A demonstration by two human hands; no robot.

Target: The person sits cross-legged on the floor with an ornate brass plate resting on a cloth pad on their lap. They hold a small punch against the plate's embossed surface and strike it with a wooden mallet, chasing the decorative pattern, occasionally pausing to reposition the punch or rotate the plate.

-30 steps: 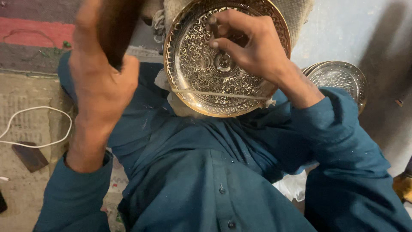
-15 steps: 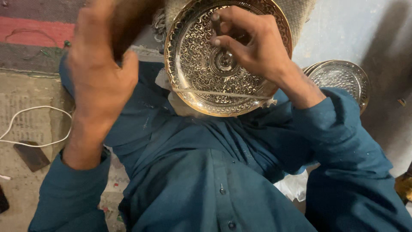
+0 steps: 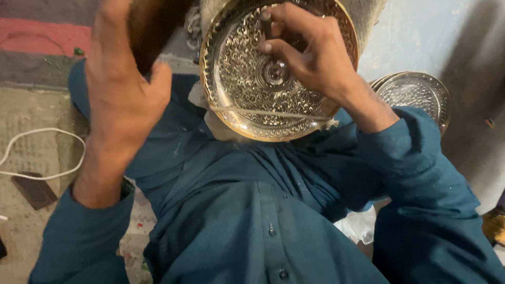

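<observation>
A round engraved brass tray point(image 3: 252, 89) is shown propped in the lap against teal clothing. The left hand point(image 3: 123, 100) is raised beside it, its grip closed around a blurred dark wooden tool point(image 3: 152, 23). The right hand point(image 3: 315, 58) is laid on the tray, a thin metal punch point(image 3: 266, 26) pinched upright in its fingertips. Stacked trays point(image 3: 415, 94) are seen further right.
</observation>
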